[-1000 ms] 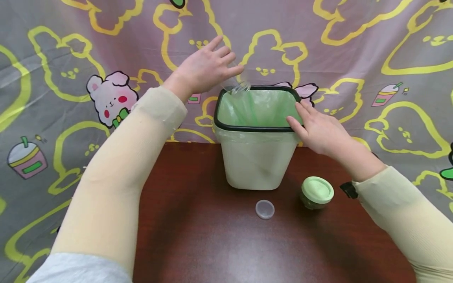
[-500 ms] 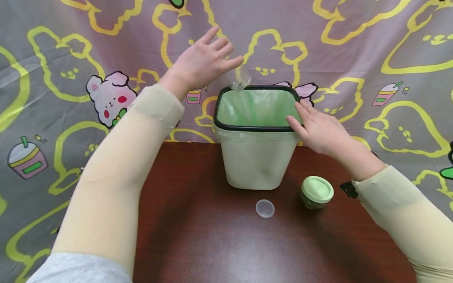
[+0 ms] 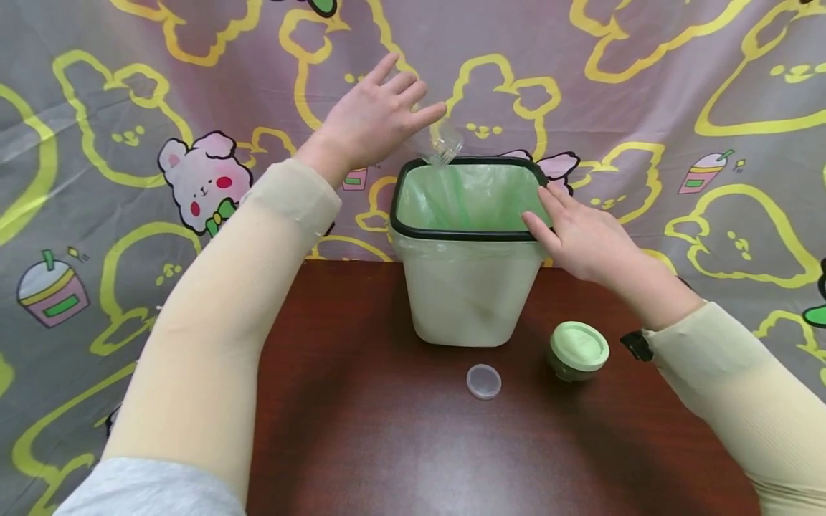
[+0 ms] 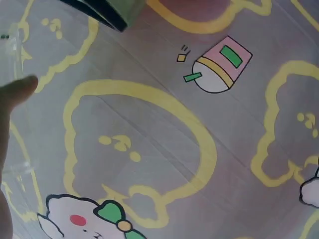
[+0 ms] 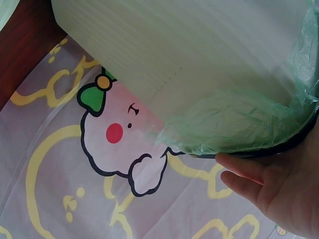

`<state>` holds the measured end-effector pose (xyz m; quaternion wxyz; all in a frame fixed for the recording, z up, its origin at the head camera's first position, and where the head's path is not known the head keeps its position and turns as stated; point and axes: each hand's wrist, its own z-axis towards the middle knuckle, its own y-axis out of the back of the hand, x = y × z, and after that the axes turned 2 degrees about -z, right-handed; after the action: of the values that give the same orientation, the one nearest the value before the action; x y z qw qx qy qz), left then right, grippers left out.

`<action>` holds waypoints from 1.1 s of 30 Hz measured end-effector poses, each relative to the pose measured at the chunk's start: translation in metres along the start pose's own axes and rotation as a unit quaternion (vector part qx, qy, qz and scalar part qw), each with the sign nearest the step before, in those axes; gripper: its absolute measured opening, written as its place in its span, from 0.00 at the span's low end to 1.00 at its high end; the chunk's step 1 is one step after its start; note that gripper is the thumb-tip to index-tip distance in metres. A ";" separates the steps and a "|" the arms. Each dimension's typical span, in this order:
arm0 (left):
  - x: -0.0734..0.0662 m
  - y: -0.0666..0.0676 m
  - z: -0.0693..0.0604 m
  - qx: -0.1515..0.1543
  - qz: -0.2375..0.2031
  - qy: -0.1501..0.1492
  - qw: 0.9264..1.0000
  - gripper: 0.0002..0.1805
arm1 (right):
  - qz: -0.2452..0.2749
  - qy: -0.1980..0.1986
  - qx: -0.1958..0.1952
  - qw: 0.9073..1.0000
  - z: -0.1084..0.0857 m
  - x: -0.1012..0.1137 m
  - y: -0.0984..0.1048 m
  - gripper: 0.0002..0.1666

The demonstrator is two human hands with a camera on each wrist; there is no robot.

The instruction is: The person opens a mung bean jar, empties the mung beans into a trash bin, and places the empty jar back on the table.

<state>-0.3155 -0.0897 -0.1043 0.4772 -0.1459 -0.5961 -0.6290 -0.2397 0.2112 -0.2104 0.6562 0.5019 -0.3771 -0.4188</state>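
In the head view my left hand [image 3: 381, 111] holds a clear plastic container [image 3: 447, 147], tilted mouth down over the back left rim of a white bin [image 3: 474, 294]. The palm hides much of the container; in the left wrist view a thumb [image 4: 17, 94] lies against its clear wall. The bin has a black rim and a green liner [image 3: 497, 193]. My right hand [image 3: 590, 236] rests on the bin's right rim with its fingers extended; the right wrist view shows its fingers [image 5: 244, 172] at the rim beside the bunched liner.
A small clear lid [image 3: 483, 382] lies on the dark red table [image 3: 387, 444] in front of the bin. To the right of it stands a round jar with a light green lid [image 3: 578, 346]. A patterned curtain [image 3: 645, 86] hangs close behind the bin.
My left hand has risen slightly with the container, whose mouth has gone from just inside the bin's back left corner to about rim height. My right hand has stayed in place.
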 end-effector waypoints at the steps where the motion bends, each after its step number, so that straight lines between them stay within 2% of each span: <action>1: -0.001 -0.001 0.000 0.005 0.005 -0.006 1.000 0.28 | -0.001 0.000 0.000 1.000 -0.001 0.000 0.000 0.46; 6: -0.005 -0.001 0.004 0.029 0.022 -0.044 0.998 0.26 | -0.001 0.000 0.002 1.000 -0.001 0.000 0.001 0.46; 14: -0.002 0.000 0.002 -0.004 -0.011 -0.001 1.000 0.29 | 0.004 -0.004 0.008 1.000 -0.002 0.001 0.002 0.46; 16: -0.001 0.000 0.001 0.001 -0.008 -0.007 1.000 0.30 | 0.003 -0.002 0.007 1.000 -0.002 0.001 0.002 0.46; 20: -0.001 0.000 0.000 0.032 0.009 -0.031 0.999 0.29 | 0.002 -0.001 0.008 1.000 -0.001 0.002 0.002 0.46; 23: -0.001 0.000 -0.002 0.047 0.005 -0.027 0.999 0.30 | 0.004 -0.003 0.011 1.000 -0.002 0.002 0.003 0.47; 28: -0.002 0.000 -0.004 0.052 0.003 -0.015 0.999 0.33 | 0.004 -0.005 0.011 1.000 -0.002 0.001 0.002 0.47; 33: -0.001 -0.002 -0.004 0.036 0.003 -0.012 0.999 0.33 | 0.003 -0.006 0.011 1.000 -0.001 0.000 0.002 0.47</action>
<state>-0.3146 -0.0935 -0.1070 0.4770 -0.1382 -0.6240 -0.6034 -0.2388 0.2117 -0.2083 0.6495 0.5054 -0.3873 -0.4156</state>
